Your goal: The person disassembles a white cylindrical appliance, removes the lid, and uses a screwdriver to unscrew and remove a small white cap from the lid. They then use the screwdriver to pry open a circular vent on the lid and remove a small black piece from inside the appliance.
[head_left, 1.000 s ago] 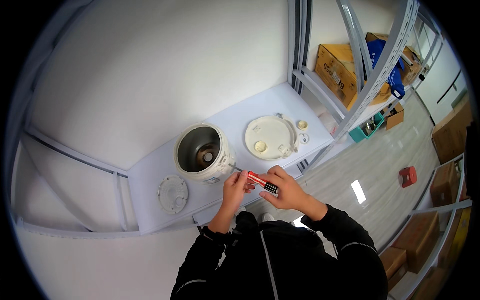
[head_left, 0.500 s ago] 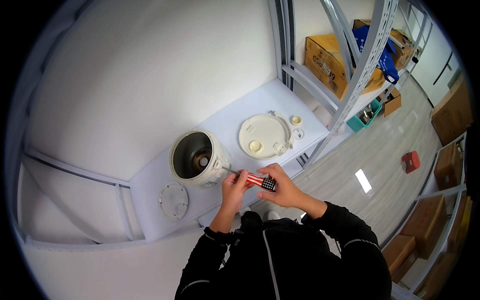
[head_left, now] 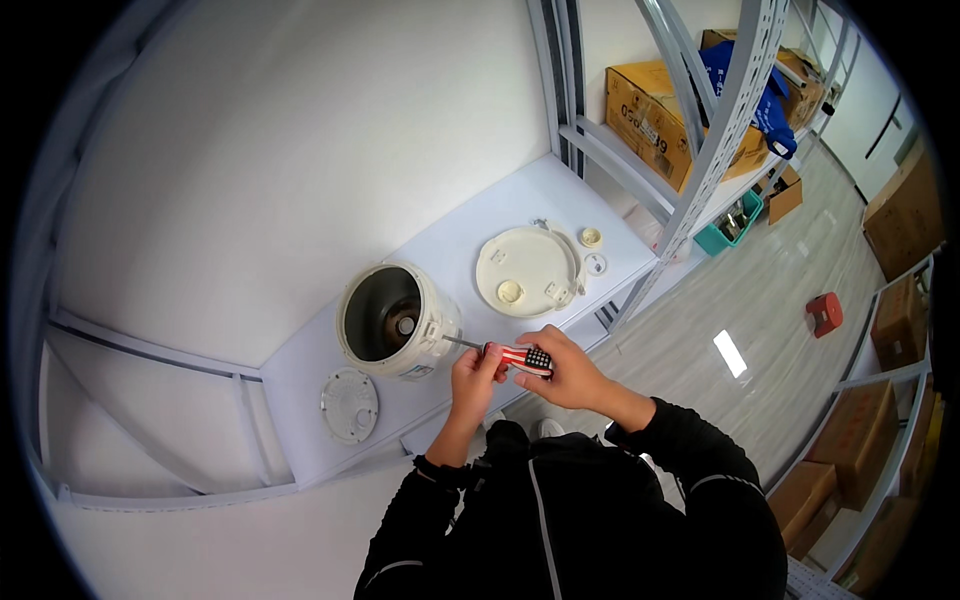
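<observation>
A screwdriver (head_left: 522, 358) with a red-and-white striped, black-dotted handle lies between my two hands. My left hand (head_left: 474, 384) pinches the front of its handle with thumb and fingers. Around the handle's dotted rear end, my right hand (head_left: 574, 374) is closed. The thin metal shaft points left to the side of a cream rice cooker body (head_left: 438, 318); whether its tip touches, I cannot tell. The cooker's dark inside faces up, with a round part at its bottom. A round, pale perforated plate (head_left: 348, 408) lies at its lower left.
Right of the cooker, a round cream lid (head_left: 522, 262) lies on the white shelf (head_left: 425, 245), beside a small round cap (head_left: 591, 238) and a white ring (head_left: 596, 265). A metal upright (head_left: 722, 150) rises at right. Beyond are a yellow carton (head_left: 648, 115), teal bin (head_left: 728, 225) and red stool (head_left: 824, 314).
My right hand's fingers have closed around the screwdriver's rear end, where they were spread apart before. My left hand has shifted slightly right, and more of the shaft shows.
</observation>
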`<state>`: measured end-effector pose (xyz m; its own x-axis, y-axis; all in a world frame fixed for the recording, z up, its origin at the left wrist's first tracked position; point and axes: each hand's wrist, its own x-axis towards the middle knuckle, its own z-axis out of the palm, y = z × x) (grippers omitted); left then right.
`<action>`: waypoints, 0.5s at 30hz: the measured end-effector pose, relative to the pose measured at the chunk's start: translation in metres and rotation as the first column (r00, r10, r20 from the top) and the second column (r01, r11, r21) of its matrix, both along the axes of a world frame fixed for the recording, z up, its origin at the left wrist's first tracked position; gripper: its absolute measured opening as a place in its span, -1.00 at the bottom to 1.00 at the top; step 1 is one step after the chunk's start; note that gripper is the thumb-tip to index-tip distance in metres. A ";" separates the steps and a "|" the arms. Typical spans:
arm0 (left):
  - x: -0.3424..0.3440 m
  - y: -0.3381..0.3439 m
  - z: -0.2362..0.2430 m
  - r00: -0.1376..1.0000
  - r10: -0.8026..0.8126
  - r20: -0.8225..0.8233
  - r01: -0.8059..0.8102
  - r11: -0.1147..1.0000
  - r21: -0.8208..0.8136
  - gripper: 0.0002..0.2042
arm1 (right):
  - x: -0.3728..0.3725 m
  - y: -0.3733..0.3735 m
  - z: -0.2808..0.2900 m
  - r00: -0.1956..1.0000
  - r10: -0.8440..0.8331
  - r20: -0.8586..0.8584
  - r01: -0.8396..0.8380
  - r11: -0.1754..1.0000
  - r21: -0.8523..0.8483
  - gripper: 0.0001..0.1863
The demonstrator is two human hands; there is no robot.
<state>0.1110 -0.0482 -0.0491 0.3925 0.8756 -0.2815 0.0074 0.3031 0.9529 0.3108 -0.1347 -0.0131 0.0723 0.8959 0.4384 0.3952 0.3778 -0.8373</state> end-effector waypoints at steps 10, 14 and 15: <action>0.004 -0.004 0.016 0.983 -0.012 0.185 0.026 0.997 -0.072 -0.75 | 0.007 0.002 0.005 0.970 0.146 -0.197 -0.198 0.940 -0.277 -0.64; -0.002 0.002 0.002 0.993 -0.076 0.086 0.083 0.993 -0.080 -0.77 | 0.003 0.000 0.012 0.992 0.112 -0.059 -0.118 0.986 -0.114 -0.65; -0.001 0.002 0.000 0.994 -0.076 0.077 0.081 0.994 -0.071 -0.77 | 0.002 -0.001 0.013 0.991 0.105 -0.079 -0.114 0.987 -0.117 -0.65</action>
<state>0.1097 -0.0461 -0.0493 0.4812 0.8193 -0.3117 -0.0358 0.3737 0.9269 0.3126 -0.1354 -0.0005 -0.0015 0.9462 0.3235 0.2935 0.3097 -0.9044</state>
